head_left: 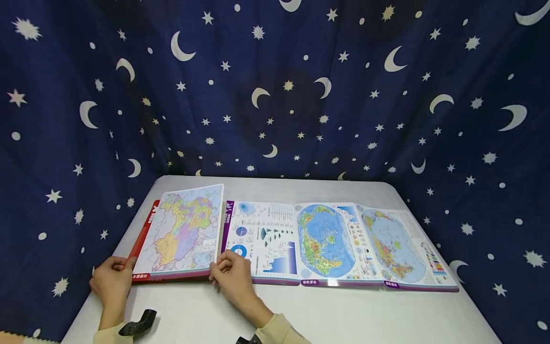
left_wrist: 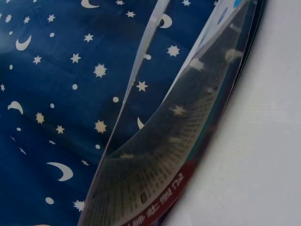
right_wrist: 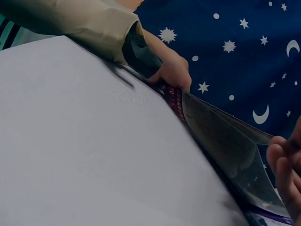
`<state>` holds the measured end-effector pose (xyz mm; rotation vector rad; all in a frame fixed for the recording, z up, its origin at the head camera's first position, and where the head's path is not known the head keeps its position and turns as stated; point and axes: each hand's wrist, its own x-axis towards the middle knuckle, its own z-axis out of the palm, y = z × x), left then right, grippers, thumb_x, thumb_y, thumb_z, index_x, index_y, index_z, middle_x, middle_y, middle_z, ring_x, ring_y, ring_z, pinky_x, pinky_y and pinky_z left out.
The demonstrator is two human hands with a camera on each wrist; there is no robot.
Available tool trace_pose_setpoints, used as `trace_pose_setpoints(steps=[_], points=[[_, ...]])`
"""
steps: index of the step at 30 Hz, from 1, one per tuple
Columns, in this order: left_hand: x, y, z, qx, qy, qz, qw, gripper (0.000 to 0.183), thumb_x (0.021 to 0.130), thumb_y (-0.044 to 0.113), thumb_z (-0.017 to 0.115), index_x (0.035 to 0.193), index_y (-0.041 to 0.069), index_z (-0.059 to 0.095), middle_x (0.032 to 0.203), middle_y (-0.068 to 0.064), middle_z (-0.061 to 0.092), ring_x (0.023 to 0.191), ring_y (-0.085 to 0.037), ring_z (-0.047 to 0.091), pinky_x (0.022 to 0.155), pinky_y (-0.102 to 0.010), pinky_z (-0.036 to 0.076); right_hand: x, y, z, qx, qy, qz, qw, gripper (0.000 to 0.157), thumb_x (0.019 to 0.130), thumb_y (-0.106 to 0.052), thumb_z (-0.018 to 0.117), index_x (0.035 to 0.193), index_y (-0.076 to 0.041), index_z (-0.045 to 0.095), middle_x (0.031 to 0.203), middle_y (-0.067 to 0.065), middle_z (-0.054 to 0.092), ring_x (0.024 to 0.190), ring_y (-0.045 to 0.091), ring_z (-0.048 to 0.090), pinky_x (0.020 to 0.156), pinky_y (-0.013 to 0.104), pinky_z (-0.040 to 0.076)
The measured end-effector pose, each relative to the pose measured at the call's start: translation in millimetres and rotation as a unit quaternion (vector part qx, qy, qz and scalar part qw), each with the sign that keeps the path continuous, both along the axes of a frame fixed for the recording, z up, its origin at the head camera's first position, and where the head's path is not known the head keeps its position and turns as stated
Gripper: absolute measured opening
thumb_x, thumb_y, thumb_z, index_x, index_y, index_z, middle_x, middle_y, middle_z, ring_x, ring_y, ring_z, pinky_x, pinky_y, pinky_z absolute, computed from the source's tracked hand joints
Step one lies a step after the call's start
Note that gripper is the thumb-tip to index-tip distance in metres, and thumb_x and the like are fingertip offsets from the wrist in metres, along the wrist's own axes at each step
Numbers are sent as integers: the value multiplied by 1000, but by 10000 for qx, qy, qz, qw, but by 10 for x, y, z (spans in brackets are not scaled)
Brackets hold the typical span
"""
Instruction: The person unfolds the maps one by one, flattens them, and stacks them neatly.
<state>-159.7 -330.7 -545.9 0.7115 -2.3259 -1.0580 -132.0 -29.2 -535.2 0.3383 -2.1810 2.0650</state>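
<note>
A long fold-out map chart (head_left: 275, 239) lies along the table, its left panel a map page (head_left: 189, 234) in patches of yellow, purple and green. That page's right edge is raised off the chart. At its lower right corner my right hand (head_left: 232, 274) pinches the page between thumb and fingers. My left hand (head_left: 112, 282) grips the red left edge, thumb on top. From the left wrist the curved glossy page (left_wrist: 155, 155) shows, bowed above the table. In the right wrist view the left hand (right_wrist: 173, 70) holds the far end, and the right fingers (right_wrist: 284, 165) are at the raised edge.
To the right, two world map panels (head_left: 328, 241) and a panel of charts (head_left: 262, 239) lie spread out. The white table (head_left: 343, 310) extends in front. A dark blue curtain (head_left: 301, 105) with moons and stars encloses the back and sides.
</note>
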Motion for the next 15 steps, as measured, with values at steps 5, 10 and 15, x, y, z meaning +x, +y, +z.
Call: trace_pose_setpoints(steps=[5,10,15], points=[[15,-10,37,-100,135,-2,9999,20,89,10,81,89,-7,71,62,-9,59,85,-41,53,84,-51,30,-11,30,30,-171,-16,-47,9998,14,95,-4,74,86,-6,62,65,7,73,50,14,69,48,34,58],[18,-11,38,-172,253,-36,9995,18,88,9,81,87,-6,71,59,1,56,83,-42,54,79,-49,30,-23,75,76,-346,11,-191,9992,12,95,-3,72,87,-5,63,65,8,72,48,8,67,48,34,58],[23,6,22,-190,207,-76,9996,19,89,9,79,87,-7,70,63,-13,59,86,-43,54,85,-55,29,-22,139,105,-532,-1,-347,9980,13,94,-1,71,86,-4,62,65,11,72,50,13,69,49,34,59]])
